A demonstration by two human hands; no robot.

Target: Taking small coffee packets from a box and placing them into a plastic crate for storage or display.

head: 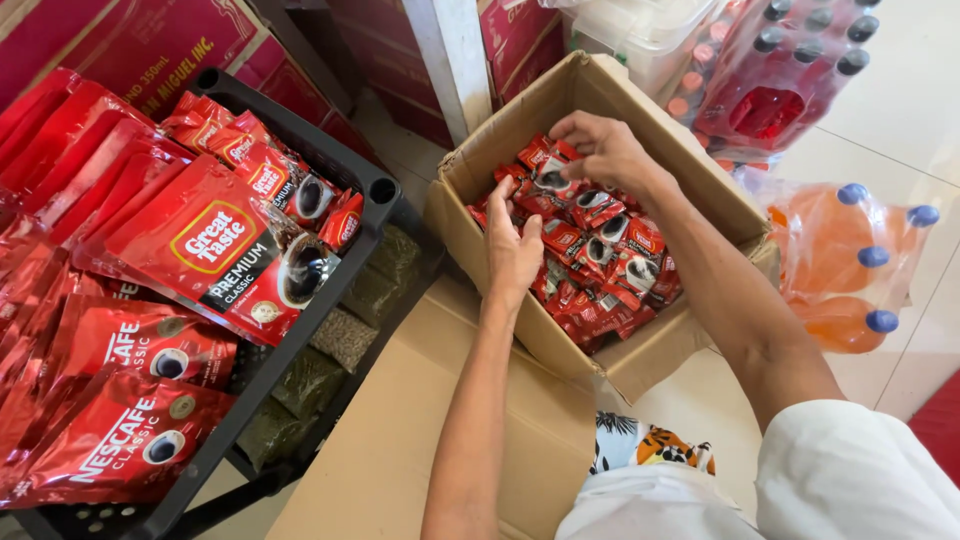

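Glossy red sachets point(590, 250) are being gathered inside the open cardboard box point(700, 190) on the floor; the right hand point(600, 150) is curled around a small bunch at the far side, while the left hand point(512, 245) is pressed flat-fingered against the crinkly pile, nothing clearly pinched. A firm, gathered lift is judged to be called for next, the slick packets being prone to slip. Larger red foil pouches point(200, 250) are stacked in the black plastic crate point(385, 190) alongside.

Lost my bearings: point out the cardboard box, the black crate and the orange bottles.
cardboard box point(655, 352): head view, near outer wall.
black crate point(383, 190): head view, right corner rim.
orange bottles point(838, 262): head view, wrapped pack's middle.
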